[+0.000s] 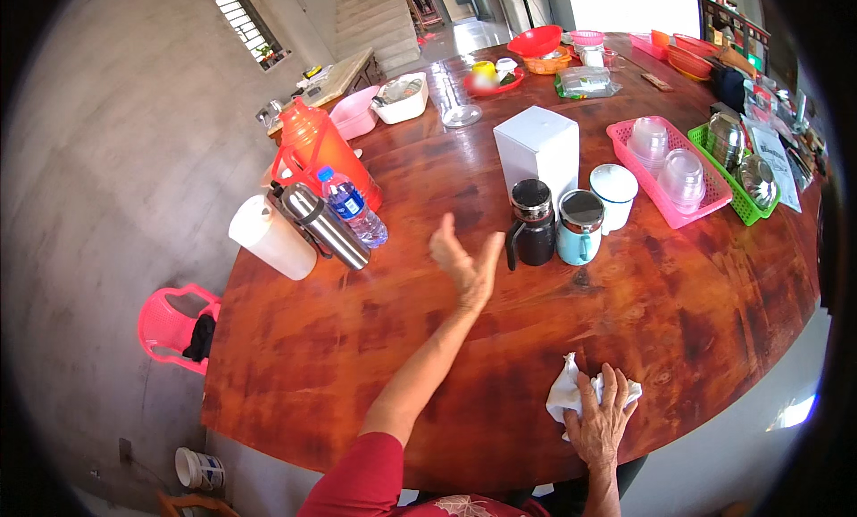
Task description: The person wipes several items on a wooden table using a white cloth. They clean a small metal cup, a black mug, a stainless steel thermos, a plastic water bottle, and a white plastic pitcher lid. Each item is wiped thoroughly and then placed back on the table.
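My left hand (468,265) is held out over the middle of the wooden table, empty, with thumb and fingers spread. Just right of it stands a black lidded mug (534,228), apart from the fingers. Beside that mug are a light-blue mug with a dark lid (580,229) and a white lidded mug (614,195). A tall white box (538,146) rises behind them. Near the table's front edge, my right hand (600,421) presses a crumpled white cloth (563,394) to the tabletop, its fingers bent over it.
To the left stand a white jug (273,237), a steel thermos (327,227), a water bottle (354,210) and a red vacuum flask (326,151). A pink basket of plastic cups (694,212) and a green basket (748,212) lie at right. Basins (536,42) sit farther back; a pink chair (170,325) is left.
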